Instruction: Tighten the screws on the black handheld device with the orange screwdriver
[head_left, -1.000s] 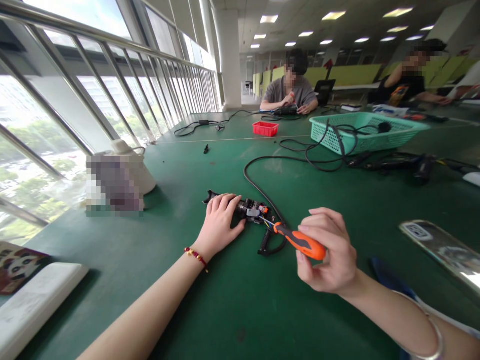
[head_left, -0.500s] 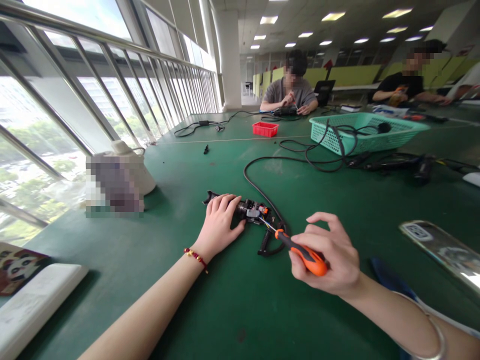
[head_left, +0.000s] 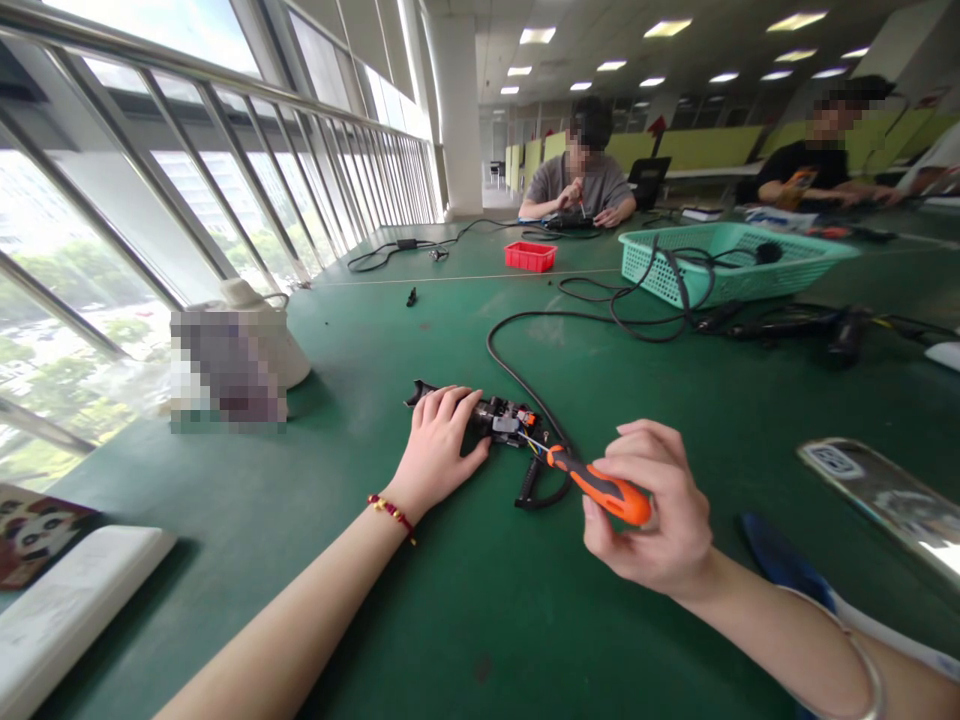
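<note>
My left hand (head_left: 442, 440) lies over the black body of a corded power tool (head_left: 495, 415), fingers wrapped across it and pressing it to the green table. The tool's inside shows at its right end, with a grey block, a small orange part and thin coloured wires. In my right hand (head_left: 664, 510) is an orange-and-black screwdriver (head_left: 600, 488), pinched at its handle between thumb and fingers. Its thin shaft points left and its tip meets the opened end, beside the grey block. A thick black cord (head_left: 517, 365) curves away from the tool, and a ribbed cord sleeve (head_left: 529, 483) lies below it.
A teal basket (head_left: 810, 265) with cords stands back right; a small red bin (head_left: 530, 257) is farther back. A phone (head_left: 885, 500) lies at right, a white object (head_left: 90, 600) at left, a pale jug (head_left: 289, 345) by the railing. Two people sit across the table.
My right hand has shifted slightly, its fingers curling differently at the screwdriver's rear, and the handle has tilted up a little. My left hand and the power tool have stayed in place.
</note>
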